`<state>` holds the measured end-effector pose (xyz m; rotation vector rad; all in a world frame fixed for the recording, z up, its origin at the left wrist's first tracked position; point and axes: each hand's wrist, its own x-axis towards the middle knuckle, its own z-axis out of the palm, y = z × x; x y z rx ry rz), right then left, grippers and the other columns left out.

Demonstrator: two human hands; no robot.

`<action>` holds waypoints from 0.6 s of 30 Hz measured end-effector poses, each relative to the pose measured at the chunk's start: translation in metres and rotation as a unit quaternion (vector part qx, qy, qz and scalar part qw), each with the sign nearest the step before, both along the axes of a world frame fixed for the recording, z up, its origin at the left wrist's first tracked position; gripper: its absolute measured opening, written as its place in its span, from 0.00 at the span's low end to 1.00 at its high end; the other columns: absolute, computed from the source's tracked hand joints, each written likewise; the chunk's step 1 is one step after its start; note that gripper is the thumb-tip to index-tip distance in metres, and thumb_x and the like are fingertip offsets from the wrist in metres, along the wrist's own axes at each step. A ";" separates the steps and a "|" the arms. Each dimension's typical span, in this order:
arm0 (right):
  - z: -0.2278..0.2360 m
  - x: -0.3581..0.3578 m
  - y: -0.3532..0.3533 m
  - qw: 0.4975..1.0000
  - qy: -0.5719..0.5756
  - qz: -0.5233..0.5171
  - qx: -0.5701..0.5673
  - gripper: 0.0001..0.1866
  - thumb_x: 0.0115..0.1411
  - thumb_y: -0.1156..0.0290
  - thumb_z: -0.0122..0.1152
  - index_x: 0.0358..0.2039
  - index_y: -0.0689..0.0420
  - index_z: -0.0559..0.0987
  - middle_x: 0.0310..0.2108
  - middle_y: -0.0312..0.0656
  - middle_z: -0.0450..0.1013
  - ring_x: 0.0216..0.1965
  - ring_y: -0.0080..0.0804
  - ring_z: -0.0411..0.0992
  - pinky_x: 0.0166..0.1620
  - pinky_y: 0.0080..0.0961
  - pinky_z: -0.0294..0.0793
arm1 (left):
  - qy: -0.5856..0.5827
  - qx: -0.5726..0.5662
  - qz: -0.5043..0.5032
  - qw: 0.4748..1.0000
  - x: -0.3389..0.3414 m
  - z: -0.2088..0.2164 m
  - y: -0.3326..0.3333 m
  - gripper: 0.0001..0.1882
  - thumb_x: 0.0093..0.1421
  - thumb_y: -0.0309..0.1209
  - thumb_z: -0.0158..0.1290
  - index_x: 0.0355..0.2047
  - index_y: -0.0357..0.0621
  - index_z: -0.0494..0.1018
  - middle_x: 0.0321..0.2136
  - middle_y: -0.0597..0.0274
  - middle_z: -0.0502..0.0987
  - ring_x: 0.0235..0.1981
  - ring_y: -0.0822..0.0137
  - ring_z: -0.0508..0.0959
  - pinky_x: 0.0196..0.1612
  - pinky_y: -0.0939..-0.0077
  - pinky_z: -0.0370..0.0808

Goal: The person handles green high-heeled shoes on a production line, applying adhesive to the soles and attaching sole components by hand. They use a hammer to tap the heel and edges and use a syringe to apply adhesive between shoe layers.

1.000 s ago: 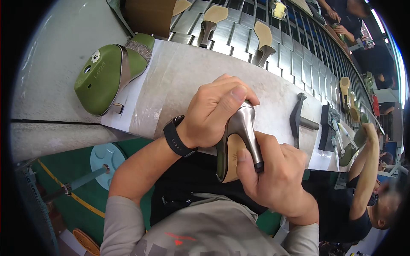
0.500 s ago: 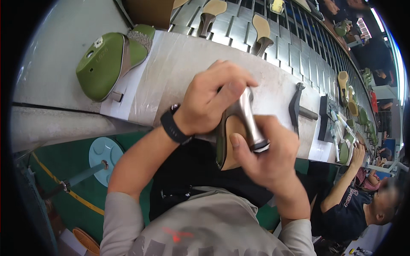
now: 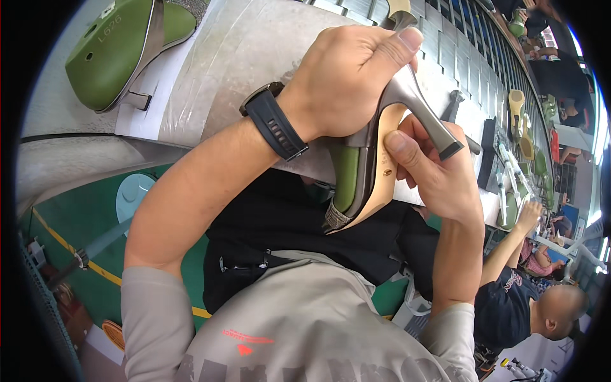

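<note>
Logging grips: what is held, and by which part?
A high-heeled shoe on a green last: the left hand grips its heel end, the right hand its tan sole near the arch.

head-worn fisheye, facing down, close above workbench [image 3: 213,89]

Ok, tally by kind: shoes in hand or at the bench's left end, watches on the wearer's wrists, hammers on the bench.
Shoes: 2, the held shoe in the left hand and right hand, and the left-end shoe
Watches: 1, black watch
Hammers: 1, partly hidden hammer
Total: 4
</note>
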<state>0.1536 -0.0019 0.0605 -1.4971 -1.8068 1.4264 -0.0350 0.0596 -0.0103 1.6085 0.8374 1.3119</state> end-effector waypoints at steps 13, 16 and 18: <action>-0.009 0.000 0.001 0.999 -0.009 -0.023 0.039 0.24 0.62 0.62 0.77 0.21 0.57 0.71 0.17 0.30 0.69 0.21 0.14 0.63 0.24 0.20 0.61 | 0.018 0.007 0.019 1.000 0.008 0.004 0.003 0.32 0.79 0.50 0.44 0.33 0.33 0.82 0.27 0.60 0.79 0.30 0.71 0.74 0.38 0.74 0.71; -0.014 0.005 0.008 0.998 0.016 -0.032 0.043 0.23 0.61 0.59 0.79 0.23 0.58 0.73 0.19 0.30 0.71 0.23 0.14 0.65 0.26 0.18 0.65 | 0.013 0.023 0.029 0.999 0.008 -0.002 0.005 0.32 0.79 0.51 0.43 0.34 0.33 0.82 0.27 0.59 0.80 0.30 0.71 0.76 0.38 0.74 0.73; -0.021 0.007 0.017 0.999 0.021 -0.023 0.043 0.23 0.61 0.56 0.79 0.26 0.59 0.76 0.21 0.30 0.72 0.25 0.15 0.67 0.28 0.18 0.67 | -0.002 0.029 0.033 0.999 0.008 -0.004 0.006 0.33 0.79 0.51 0.42 0.35 0.33 0.82 0.27 0.59 0.81 0.30 0.71 0.77 0.38 0.74 0.74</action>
